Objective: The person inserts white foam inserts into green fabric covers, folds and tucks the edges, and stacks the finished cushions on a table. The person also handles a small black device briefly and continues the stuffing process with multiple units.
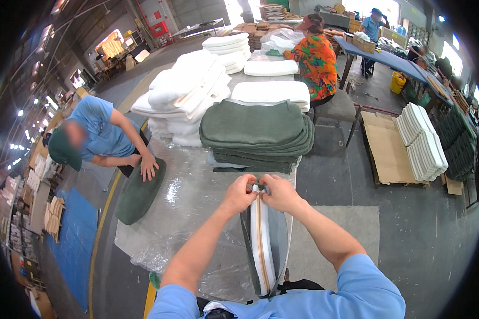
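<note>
A dark green cushion cover (276,226) stands on edge in front of me, its long side gaping toward my body. White padding (257,242) with a tan strip along its middle shows in the gap. At the far end, my left hand (240,194) pinches the cover's edge on the left of the gap. My right hand (278,192) pinches the same end from the right, its fingers close to those of my left. Just beyond both hands lies a pile of flat green covers (255,127). What the fingertips grip is partly hidden.
Plastic film covers the table (197,234). White padding stacks (186,95) stand at the far left. A co-worker (104,133) on the left presses a green cushion (141,194). Another person (316,64) works beyond the pile. White pads (420,141) sit on a right-hand pallet.
</note>
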Motion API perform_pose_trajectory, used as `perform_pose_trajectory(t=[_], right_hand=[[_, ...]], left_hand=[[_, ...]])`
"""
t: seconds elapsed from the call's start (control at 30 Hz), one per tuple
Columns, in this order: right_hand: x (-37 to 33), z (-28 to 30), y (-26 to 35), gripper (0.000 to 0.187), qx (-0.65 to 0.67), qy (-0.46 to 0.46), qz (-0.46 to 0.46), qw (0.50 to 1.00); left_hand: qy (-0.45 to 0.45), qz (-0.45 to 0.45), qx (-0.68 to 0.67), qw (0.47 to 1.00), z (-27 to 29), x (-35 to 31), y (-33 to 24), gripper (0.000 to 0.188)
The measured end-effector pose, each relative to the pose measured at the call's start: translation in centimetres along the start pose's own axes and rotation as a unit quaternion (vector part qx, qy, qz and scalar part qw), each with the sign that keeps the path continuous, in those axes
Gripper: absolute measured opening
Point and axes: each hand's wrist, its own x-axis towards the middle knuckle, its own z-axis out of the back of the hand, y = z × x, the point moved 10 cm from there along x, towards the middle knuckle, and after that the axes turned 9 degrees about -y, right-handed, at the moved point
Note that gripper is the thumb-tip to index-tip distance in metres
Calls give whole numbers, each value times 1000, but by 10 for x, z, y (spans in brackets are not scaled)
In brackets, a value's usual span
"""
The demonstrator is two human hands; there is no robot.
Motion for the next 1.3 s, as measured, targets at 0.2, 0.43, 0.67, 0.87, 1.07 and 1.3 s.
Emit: perform_pose_trajectory(t=[0.2,0.43,0.67,0.87,1.07,1.3], right_hand=[[10,-9,-22,16,-128,22,-12,991],[14,2,-4,24,-43,28,1,999],[8,-14,-15,27,-211,108,-21,971],[16,-10,-43,22,-100,76,-79,989],[15,-18,-84,16,188,86,-331,921],[-4,-10,-57,38,113,-19,-244,963]], left_hand=[[-4,28,-26,999,-20,2,6,51],[-20,29,-17,999,-17,1,11,49],[-12,54,-13,998,-25,0,13,47],[-32,29,2,999,-25,2,5,45],[-49,19,28,998,-25,8,-2,38],[-92,-2,3,996,-23,20,16,18]])
